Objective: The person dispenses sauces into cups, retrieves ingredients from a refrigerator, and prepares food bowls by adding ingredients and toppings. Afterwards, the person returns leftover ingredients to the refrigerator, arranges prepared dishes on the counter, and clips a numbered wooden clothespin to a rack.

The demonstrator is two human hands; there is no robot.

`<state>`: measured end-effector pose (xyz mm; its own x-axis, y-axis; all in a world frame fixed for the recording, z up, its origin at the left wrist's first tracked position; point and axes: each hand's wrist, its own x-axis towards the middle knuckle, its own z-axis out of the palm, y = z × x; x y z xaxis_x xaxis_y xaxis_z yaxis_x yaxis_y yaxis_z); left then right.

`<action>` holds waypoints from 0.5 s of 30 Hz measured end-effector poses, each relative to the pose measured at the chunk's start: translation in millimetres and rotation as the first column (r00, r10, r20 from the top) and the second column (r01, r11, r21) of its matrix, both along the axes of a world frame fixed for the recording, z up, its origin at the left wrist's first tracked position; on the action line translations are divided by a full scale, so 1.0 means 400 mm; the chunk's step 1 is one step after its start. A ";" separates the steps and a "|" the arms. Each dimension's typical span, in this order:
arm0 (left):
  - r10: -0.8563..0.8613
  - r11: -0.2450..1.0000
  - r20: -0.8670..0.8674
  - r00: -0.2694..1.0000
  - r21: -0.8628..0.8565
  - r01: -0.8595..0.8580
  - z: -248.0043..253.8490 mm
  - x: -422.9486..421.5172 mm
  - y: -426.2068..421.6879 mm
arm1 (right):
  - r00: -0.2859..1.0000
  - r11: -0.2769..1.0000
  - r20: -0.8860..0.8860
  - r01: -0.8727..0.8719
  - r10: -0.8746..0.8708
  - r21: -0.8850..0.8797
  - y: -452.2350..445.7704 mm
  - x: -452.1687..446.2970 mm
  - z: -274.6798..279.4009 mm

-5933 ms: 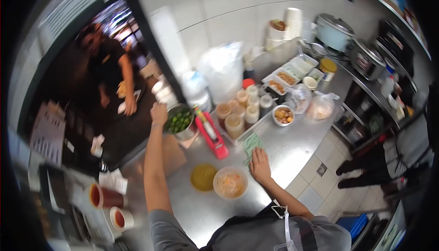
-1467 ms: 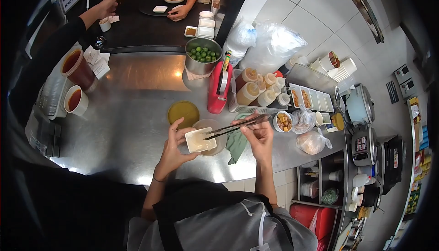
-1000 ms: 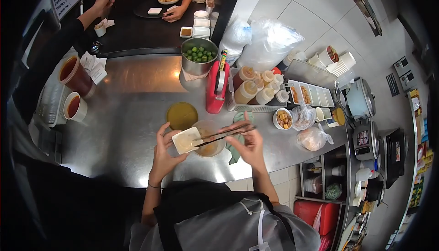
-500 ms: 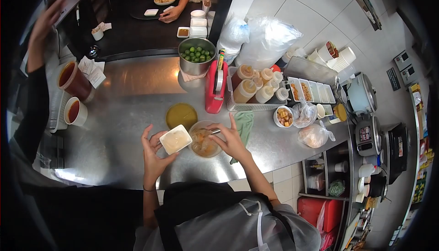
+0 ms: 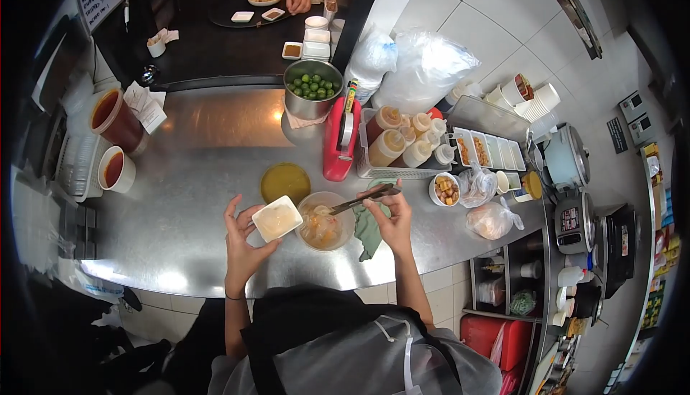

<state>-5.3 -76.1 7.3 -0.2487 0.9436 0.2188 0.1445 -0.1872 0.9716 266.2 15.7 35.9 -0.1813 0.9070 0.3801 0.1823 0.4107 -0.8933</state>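
Change: tongs [image 5: 359, 199] were over the white dish [image 5: 293, 208] about a second ago; now their tips are down in the clear tub [image 5: 346, 228], at its far-right part, among the pale and orange pieces [image 5: 316, 228]. So work has shifted from dish to tub, by the look of it.

Right hand [image 5: 394, 226]: thumb and fingers closed round the tongs, pulled back rightward from half a second ago, just beyond the tub's right edge. Prongs look close together; can't tell if they grip a piece.

Left hand [image 5: 243, 242]: curled part-way, dish pinched between thumb and fingers, tilted, pale stuff inside. Dish barely moved since the last half-second, held just left of the tub.

Tub sits on the steel counter [image 5: 187, 201], yellow disc [image 5: 285, 184] far-left of it, green cloth [image 5: 369, 233] to its right. Co-worker's arm at far left is gone.
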 end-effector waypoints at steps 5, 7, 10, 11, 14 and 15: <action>-0.011 1.000 -0.070 0.997 -0.014 0.010 0.007 0.011 0.005 | 0.953 0.973 -0.277 0.063 -0.124 -0.220 -0.005 0.008 0.064; -0.048 0.999 -0.095 0.994 -0.024 0.046 0.004 0.021 0.011 | 0.922 0.974 -0.367 0.038 -0.120 -0.223 -0.005 -0.001 0.082; -0.104 0.995 -0.104 0.989 -0.013 0.103 -0.007 0.043 0.022 | 0.875 0.971 -0.472 -0.011 -0.105 -0.238 -0.011 -0.016 0.080; -0.105 0.994 -0.103 0.989 -0.011 0.105 -0.007 0.051 0.024 | 0.876 0.962 -0.474 -0.053 -0.084 -0.267 -0.011 -0.025 0.066; -0.161 0.986 -0.091 0.983 0.033 0.164 -0.002 0.068 0.030 | 0.888 0.944 -0.456 -0.110 -0.048 -0.312 -0.011 -0.044 0.041; -0.173 0.984 -0.058 0.983 0.040 0.176 0.001 0.073 0.031 | 0.901 0.945 -0.431 -0.101 -0.045 -0.312 -0.010 -0.045 0.030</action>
